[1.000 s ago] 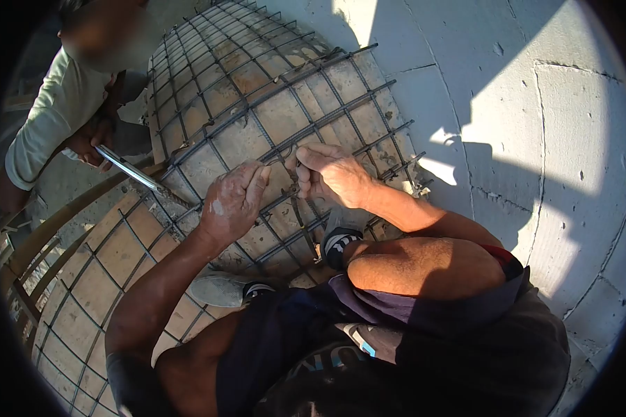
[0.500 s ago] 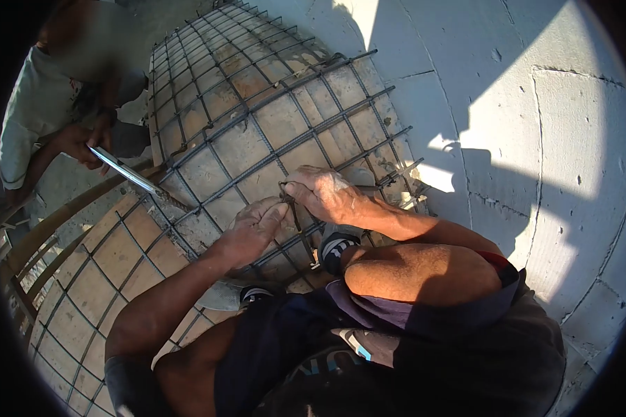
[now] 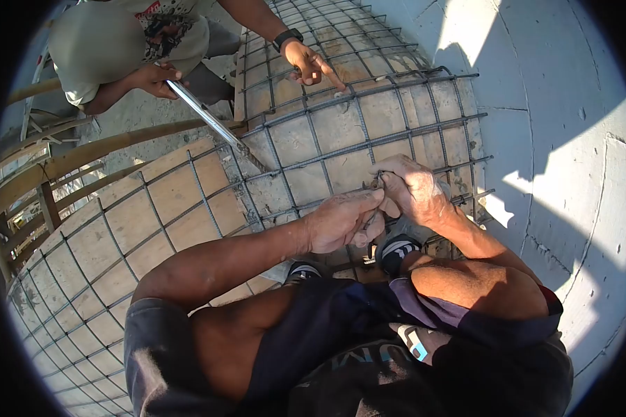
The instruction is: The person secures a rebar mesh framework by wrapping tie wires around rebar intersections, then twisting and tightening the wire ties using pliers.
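Observation:
Both my hands are close together above a rebar grid [image 3: 368,144], in front of my knees. My left hand [image 3: 344,217] is closed, thumb and fingers pinching a thin dark wire [image 3: 378,182]. On the other side my right hand [image 3: 416,189] pinches the same wire, fingertips nearly touching those of the left. Most of the wire is hidden by the fingers. Beneath the hands, the steel bars cross over pale boards.
A co-worker [image 3: 163,35] crouches at upper left, one hand [image 3: 311,66] pointing at the grid, the other holding a silvery metal bar [image 3: 205,113] that slopes onto it. Pale block wall [image 3: 556,139] stands right; curved timber rails [image 3: 118,147] run left. My shoes [image 3: 398,251] are below the hands.
The view has swung left, so things appear further right. My hands have come closer together and the wire's hanging length is now hidden. The co-worker has reached a pointing hand over the grid.

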Action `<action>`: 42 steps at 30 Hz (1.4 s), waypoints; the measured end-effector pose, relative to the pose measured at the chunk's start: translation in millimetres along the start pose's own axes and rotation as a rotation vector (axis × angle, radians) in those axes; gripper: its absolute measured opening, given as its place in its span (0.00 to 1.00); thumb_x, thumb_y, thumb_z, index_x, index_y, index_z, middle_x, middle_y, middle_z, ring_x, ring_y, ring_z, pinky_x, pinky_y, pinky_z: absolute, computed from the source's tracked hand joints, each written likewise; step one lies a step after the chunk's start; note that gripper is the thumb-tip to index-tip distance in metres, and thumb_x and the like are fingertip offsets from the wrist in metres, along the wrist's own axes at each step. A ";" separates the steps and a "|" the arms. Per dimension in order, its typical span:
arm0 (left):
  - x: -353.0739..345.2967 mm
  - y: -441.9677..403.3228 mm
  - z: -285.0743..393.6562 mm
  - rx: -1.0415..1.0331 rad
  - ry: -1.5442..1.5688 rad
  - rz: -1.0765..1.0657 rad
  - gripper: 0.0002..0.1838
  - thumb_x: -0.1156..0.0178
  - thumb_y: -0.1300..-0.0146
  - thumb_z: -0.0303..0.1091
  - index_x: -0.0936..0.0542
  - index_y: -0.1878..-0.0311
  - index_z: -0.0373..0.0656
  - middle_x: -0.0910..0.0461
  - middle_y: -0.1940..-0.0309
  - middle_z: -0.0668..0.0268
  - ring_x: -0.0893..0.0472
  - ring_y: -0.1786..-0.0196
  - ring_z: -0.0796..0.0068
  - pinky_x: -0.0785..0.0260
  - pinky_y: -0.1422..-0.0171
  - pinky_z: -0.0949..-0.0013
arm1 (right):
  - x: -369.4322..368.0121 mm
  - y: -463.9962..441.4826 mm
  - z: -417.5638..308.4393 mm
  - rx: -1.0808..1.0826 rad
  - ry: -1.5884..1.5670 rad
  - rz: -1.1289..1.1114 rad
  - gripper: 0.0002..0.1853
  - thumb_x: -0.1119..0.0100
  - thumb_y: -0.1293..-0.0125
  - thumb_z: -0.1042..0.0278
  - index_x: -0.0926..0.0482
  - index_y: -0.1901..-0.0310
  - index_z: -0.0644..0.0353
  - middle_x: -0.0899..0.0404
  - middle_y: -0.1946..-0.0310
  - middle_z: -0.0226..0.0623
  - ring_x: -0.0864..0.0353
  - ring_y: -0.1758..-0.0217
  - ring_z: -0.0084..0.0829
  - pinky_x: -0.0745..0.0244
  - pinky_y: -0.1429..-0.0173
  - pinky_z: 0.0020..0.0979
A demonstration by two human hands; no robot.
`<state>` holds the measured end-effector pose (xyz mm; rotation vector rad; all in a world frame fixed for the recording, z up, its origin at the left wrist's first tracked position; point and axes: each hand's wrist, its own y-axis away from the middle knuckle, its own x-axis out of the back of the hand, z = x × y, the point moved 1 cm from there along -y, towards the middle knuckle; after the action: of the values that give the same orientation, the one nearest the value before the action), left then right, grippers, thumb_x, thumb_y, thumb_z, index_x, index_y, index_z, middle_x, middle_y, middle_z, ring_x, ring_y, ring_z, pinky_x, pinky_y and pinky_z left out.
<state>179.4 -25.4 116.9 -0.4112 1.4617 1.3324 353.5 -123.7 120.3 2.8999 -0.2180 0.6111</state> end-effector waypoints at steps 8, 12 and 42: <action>-10.3 9.0 -4.4 0.050 0.072 -0.067 0.17 0.55 0.19 0.45 0.25 0.45 0.42 0.17 0.63 0.63 0.15 0.63 0.72 0.21 0.56 0.72 | 6.0 0.4 -15.0 -0.226 -0.244 -0.250 0.13 0.50 0.26 0.73 0.18 0.46 0.60 0.15 0.55 0.46 0.14 0.52 0.39 0.21 0.45 0.34; -10.2 11.5 2.4 -0.022 0.106 -0.001 0.16 0.53 0.20 0.44 0.24 0.46 0.42 0.19 0.66 0.66 0.19 0.68 0.74 0.25 0.61 0.71 | 12.4 -0.7 -8.5 -0.233 -0.220 -0.266 0.14 0.51 0.26 0.73 0.19 0.45 0.61 0.14 0.54 0.43 0.14 0.49 0.33 0.22 0.41 0.32; 2.0 6.8 20.6 -0.204 -1.215 0.468 0.18 0.50 0.23 0.45 0.23 0.60 0.39 0.28 0.73 0.62 0.26 0.69 0.64 0.31 0.61 0.60 | 7.2 0.7 -11.9 -0.347 0.092 -0.181 0.17 0.42 0.27 0.56 0.21 0.63 0.66 0.21 0.72 0.52 0.20 0.67 0.49 0.27 0.62 0.45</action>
<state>182.6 -4.6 122.5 0.5996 0.3864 1.6327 355.3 -122.8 134.1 2.5180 -0.0425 0.6053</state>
